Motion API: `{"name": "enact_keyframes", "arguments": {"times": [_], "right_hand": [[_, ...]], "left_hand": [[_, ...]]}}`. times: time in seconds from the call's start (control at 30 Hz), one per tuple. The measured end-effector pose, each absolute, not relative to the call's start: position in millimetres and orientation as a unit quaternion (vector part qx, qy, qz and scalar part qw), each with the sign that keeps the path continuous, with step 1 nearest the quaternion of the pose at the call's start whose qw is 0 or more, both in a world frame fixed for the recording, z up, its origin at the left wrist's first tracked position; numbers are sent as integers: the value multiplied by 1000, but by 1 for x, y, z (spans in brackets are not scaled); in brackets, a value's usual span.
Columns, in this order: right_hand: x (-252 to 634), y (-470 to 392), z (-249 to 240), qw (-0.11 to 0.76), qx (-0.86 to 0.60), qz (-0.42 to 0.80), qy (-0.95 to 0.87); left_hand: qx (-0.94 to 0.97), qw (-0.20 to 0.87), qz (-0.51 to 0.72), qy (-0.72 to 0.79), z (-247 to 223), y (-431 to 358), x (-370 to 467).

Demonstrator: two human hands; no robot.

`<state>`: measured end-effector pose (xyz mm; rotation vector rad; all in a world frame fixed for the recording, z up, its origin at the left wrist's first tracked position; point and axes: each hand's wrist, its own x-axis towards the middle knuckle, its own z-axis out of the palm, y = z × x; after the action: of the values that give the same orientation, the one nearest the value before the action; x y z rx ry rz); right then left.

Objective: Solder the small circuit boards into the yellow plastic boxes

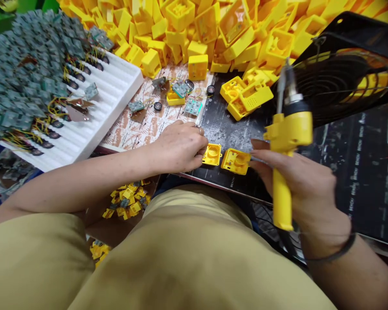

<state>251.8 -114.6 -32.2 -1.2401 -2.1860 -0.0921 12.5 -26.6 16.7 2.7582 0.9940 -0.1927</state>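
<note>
My left hand point(184, 146) is closed at the left edge of a small open yellow case point(212, 154), its fingertips against the case. Just right of that lies a second open yellow case point(236, 161), with a round speaker grille inside. My right hand point(297, 181) holds a yellow soldering gun point(287, 133) upright, its metal tip pointing away from me. The thumb and forefinger of this hand reach the right edge of the second case; whether they pinch it or something thin is hard to make out.
Yellow cases point(197, 66) are heaped at the back. A white foam tray point(116, 103) with circuit boards point(26, 64) and speakers stands left. Loose boards point(193, 107) and a black speaker point(158, 106) lie mid-table. A black fan point(339, 73) stands back right.
</note>
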Motion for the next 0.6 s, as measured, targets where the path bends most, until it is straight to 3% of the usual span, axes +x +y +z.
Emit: {"name": "enact_keyframes", "arguments": {"times": [0.13,0.33,0.47,0.6], "right_hand": [[250,-108,-41,295,-442,16,-847],[257,-115,-52,302,-451,63,-837],[253,-112,-61,310,-460,59,-830],[247,-108,-65,327,-490,36,-808]], "left_hand": [[927,140,-63,343,23,-25,1],[923,207,96,311,3,-43,-12],[931,197,68,298,-14,-46,1],[935,163,33,315,5,-18,-6]]}}
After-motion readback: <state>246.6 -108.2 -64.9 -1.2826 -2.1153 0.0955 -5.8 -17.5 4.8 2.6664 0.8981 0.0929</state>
